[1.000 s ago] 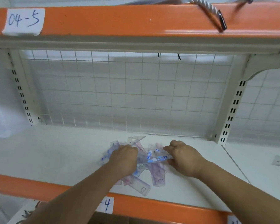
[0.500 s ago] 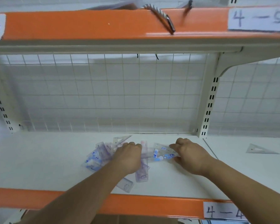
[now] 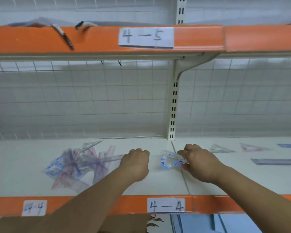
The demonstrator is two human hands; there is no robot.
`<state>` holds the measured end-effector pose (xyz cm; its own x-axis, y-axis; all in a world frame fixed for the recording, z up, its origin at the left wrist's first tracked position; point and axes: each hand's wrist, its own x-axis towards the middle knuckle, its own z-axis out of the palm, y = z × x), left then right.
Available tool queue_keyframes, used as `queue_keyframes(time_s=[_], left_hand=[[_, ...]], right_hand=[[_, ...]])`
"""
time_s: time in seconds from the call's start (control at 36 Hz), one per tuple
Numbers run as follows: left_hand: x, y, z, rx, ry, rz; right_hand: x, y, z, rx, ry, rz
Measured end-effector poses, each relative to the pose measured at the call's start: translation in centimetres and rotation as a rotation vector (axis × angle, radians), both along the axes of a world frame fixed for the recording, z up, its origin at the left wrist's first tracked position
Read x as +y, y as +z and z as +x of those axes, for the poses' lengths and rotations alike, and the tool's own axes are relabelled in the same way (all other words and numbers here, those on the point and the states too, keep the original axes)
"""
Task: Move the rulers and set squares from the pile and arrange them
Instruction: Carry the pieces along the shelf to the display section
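A pile of clear, blue and pink rulers and set squares [image 3: 77, 163] lies on the white shelf [image 3: 158, 185] at the left. My left hand [image 3: 135, 163] is just right of the pile with its fingers curled; the end of a thin clear ruler [image 3: 113, 157] runs from the pile into it. My right hand [image 3: 199, 161] pinches a clear piece with blue print [image 3: 170, 160] over the seam between two shelf boards. On the right board lie a clear set square [image 3: 220, 148], a pink set square [image 3: 252, 147], a blue ruler [image 3: 289, 145] and a grey ruler [image 3: 275, 161], each apart from the others.
A wire grid back panel [image 3: 91, 101] closes the shelf behind. A slotted upright post [image 3: 173, 111] stands at the seam. The orange front lip [image 3: 107, 206] carries paper labels, and the shelf above [image 3: 91, 39] overhangs with dark items on it.
Both hands moved right, off the pile. My right hand carried the blue-printed piece to the seam. The view swung right, and the laid-out pieces on the right board came into sight.
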<state>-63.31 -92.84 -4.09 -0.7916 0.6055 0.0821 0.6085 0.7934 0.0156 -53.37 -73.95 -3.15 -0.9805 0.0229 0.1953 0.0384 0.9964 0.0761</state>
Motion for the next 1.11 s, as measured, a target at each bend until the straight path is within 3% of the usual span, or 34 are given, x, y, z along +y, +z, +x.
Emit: queue_keyframes(time_s=[0.61, 1.11], left_hand=[[17.7, -0.7, 13.5, -0.066, -0.096, 0.035], [30.5, -1.0, 14.2, -0.055, -0.260, 0.031]], right_hand=[[16.4, -0.2, 14.9, -0.071, -0.123, -0.010], [27.4, -0.5, 18.5, -0.048, -0.270, 0.012]])
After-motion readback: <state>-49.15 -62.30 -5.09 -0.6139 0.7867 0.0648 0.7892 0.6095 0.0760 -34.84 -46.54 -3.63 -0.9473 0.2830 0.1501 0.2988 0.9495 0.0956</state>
